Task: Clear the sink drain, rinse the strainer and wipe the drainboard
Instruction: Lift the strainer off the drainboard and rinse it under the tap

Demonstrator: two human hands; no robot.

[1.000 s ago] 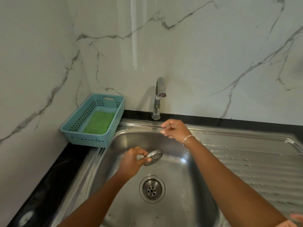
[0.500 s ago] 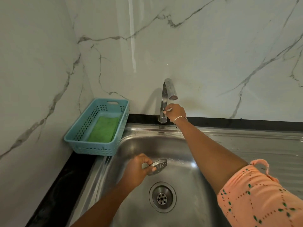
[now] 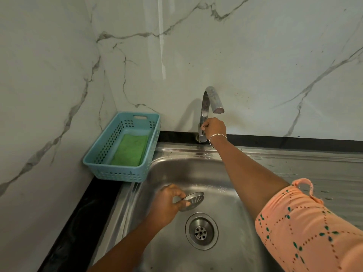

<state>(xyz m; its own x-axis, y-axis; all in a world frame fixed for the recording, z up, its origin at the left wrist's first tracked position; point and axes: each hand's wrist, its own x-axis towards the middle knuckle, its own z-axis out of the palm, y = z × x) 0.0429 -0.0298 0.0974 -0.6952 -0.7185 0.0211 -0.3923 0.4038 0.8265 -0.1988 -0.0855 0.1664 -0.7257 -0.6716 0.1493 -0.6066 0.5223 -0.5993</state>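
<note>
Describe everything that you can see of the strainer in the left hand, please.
The strainer is a small round piece of shiny metal, shallow like a dish, with short slots around its rim. It is tilted and held in the air over the sink basin, just above and left of the open drain. Only the left hand touches it, pinching its left edge. No water from the tap can be seen falling on it.

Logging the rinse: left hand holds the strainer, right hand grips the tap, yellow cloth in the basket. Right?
The cloth in the basket is green, not yellow, per the head view; left hand on strainer and right hand on tap are correct.
</note>
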